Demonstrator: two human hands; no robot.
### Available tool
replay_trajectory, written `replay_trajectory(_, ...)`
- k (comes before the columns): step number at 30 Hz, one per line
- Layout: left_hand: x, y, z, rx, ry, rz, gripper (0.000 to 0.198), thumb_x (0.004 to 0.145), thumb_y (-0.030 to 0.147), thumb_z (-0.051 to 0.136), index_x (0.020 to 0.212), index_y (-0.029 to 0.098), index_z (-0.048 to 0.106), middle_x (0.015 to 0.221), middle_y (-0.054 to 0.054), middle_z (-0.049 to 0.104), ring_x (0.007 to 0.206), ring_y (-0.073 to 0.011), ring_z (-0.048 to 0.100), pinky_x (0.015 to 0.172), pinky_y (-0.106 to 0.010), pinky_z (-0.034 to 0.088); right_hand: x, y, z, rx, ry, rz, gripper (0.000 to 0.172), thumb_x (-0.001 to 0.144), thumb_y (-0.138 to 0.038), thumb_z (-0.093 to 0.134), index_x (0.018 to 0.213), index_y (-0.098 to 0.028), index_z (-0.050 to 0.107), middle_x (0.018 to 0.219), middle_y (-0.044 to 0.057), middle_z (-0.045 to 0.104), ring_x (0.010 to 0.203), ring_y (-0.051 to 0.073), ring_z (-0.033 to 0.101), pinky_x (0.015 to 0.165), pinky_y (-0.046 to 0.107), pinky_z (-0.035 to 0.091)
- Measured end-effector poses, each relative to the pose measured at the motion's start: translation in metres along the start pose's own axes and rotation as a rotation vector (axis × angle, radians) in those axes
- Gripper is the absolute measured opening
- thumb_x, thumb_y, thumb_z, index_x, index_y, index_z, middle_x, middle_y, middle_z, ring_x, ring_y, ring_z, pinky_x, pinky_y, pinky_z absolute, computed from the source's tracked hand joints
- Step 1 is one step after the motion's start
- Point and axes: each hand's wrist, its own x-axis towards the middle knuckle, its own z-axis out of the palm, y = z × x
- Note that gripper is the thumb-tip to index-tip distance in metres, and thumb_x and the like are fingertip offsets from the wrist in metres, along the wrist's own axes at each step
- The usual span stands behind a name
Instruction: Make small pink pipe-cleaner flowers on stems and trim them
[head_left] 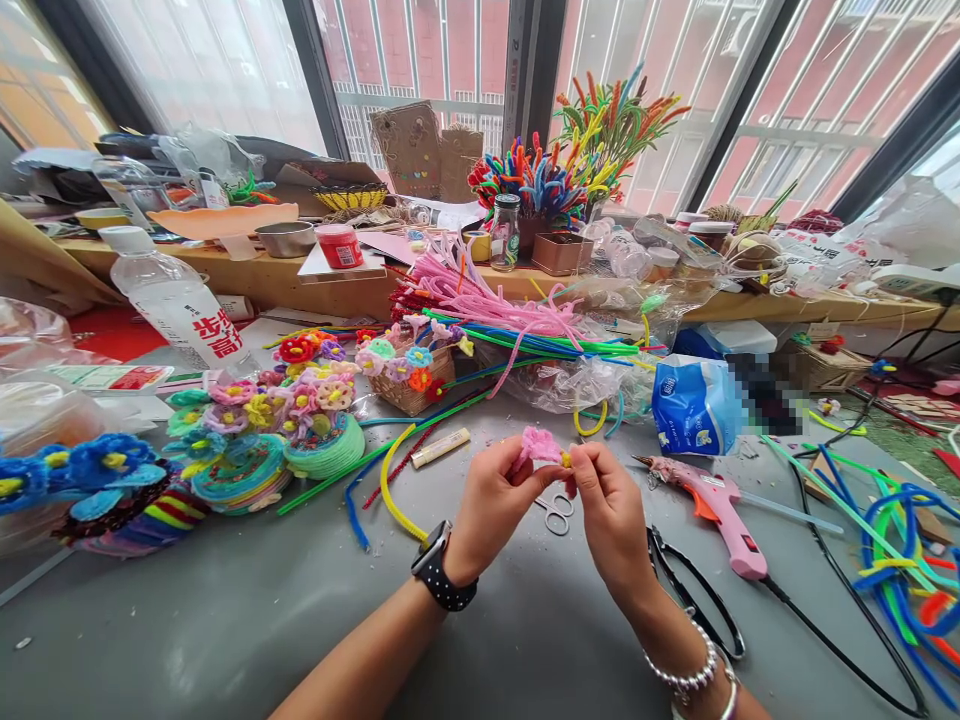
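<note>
Over the middle of the grey table, my left hand is closed on a pink pipe-cleaner flower. Thumb and fingers of my right hand pinch a small yellow piece at the flower's right side; whether it is joined to the flower I cannot tell. Beneath the hands lie small scissors, partly hidden. Right of my right hand rests a pink glue gun, with black-handled pliers below it. A yellow pipe cleaner curves near my left wrist.
Finished fuzzy flowers in round pots stand left, beside a plastic bottle. Pink pipe cleaners are heaped behind the hands. A blue packet stands right, near tangled pipe cleaners. The glue gun's black cord crosses the right front.
</note>
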Motion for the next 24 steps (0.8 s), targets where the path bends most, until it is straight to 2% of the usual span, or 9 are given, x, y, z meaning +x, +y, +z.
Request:
replay_trajectory(4, 0.0007, -0.0008, -0.0008, -0.029, -0.023, 0.008, 0.026, 0.068, 0.037, 0.059, 0.059, 0.014, 0.051, 0.052, 0.006, 0.028, 0.049, -0.0062, 0.023, 0.045, -0.020, 0.021, 0.0003, -0.0016, -0.0012, -0.015, 0.000, -0.015, 0.026, 0.084, -0.036, 0.039, 0.066, -0.019, 0.047, 0.057, -0.004, 0.042, 0.054, 0.010, 0.041, 0.053, 0.022, 0.035)
replay_trajectory(12, 0.0061, 0.0023, -0.0080, 0.023, -0.023, 0.066, 0.023, 0.072, 0.031, 0.055, 0.057, 0.014, 0.051, 0.052, 0.005, 0.034, 0.049, -0.0066, 0.026, 0.044, -0.020, 0.022, 0.0006, -0.0027, -0.0027, -0.042, -0.044, -0.031, 0.025, 0.083, -0.034, 0.041, 0.067, -0.018, 0.052, 0.062, -0.002, 0.049, 0.058, 0.011, 0.046, 0.055, 0.022, 0.036)
replay_trajectory(16, 0.0070, 0.0030, -0.0087, -0.014, -0.034, 0.034, 0.028, 0.071, 0.032, 0.055, 0.053, 0.015, 0.043, 0.051, 0.006, 0.029, 0.049, -0.0061, 0.024, 0.044, -0.020, 0.021, 0.0005, -0.0003, -0.0016, -0.002, -0.070, 0.001, 0.022, 0.083, -0.036, 0.040, 0.075, -0.019, 0.050, 0.060, -0.002, 0.048, 0.056, 0.011, 0.046, 0.053, 0.022, 0.038)
replay_trajectory(19, 0.0074, 0.0038, -0.0084, -0.073, -0.085, -0.026, 0.034, 0.071, 0.036, 0.055, 0.052, 0.016, 0.036, 0.051, 0.006, 0.024, 0.048, -0.0057, 0.022, 0.044, -0.020, 0.020, 0.0009, 0.0022, -0.0012, -0.006, -0.090, -0.008, 0.021, 0.084, -0.037, 0.039, 0.078, -0.019, 0.047, 0.063, -0.002, 0.048, 0.055, 0.010, 0.045, 0.051, 0.022, 0.037)
replay_trajectory(24, 0.0083, 0.0053, -0.0095, -0.122, -0.168, -0.073, 0.037, 0.072, 0.040, 0.052, 0.052, 0.016, 0.032, 0.052, 0.006, 0.024, 0.048, -0.0057, 0.021, 0.043, -0.021, 0.019, 0.0008, 0.0041, -0.0015, -0.196, -0.109, -0.123, 0.017, 0.086, -0.034, 0.034, 0.080, -0.020, 0.042, 0.063, -0.002, 0.046, 0.052, 0.011, 0.042, 0.050, 0.022, 0.034)
